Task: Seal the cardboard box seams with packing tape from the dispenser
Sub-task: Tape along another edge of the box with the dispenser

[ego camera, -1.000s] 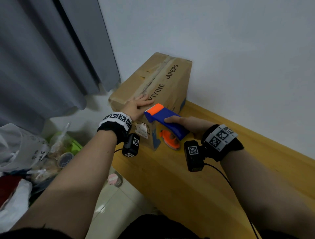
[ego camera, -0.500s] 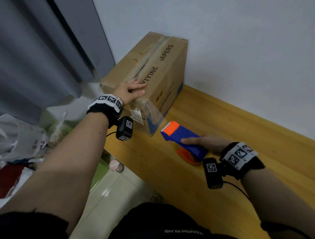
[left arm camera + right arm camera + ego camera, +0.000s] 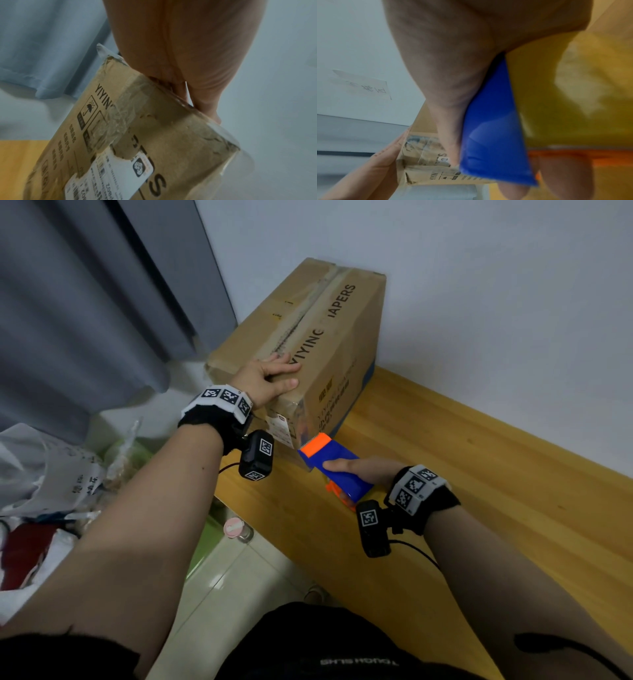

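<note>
A brown cardboard box [image 3: 335, 337] printed with black letters stands on the wooden table [image 3: 479, 491] against the wall, old tape along its top seam. My left hand [image 3: 270, 378] lies flat on the box's near top edge, fingers on top, thumb over the corner. In the left wrist view the palm [image 3: 188, 54] presses the box [image 3: 163, 135] where clear tape wraps the edge. My right hand [image 3: 363, 470] grips the blue and orange tape dispenser [image 3: 332, 463], its orange nose just at the box's lower near corner. The right wrist view shows the dispenser's blue body [image 3: 493, 142] under my fingers.
A grey curtain [image 3: 85, 302] hangs left of the box. Plastic bags and clutter [image 3: 51, 481] lie on the floor at left, with a small pink-capped jar [image 3: 236, 529] by the table's edge. The white wall [image 3: 479, 285] runs behind the table.
My right hand pulled the dispenser down off the box's end face and toward me, then brought it back up to the box's lower corner. The left hand stayed on the box top.
</note>
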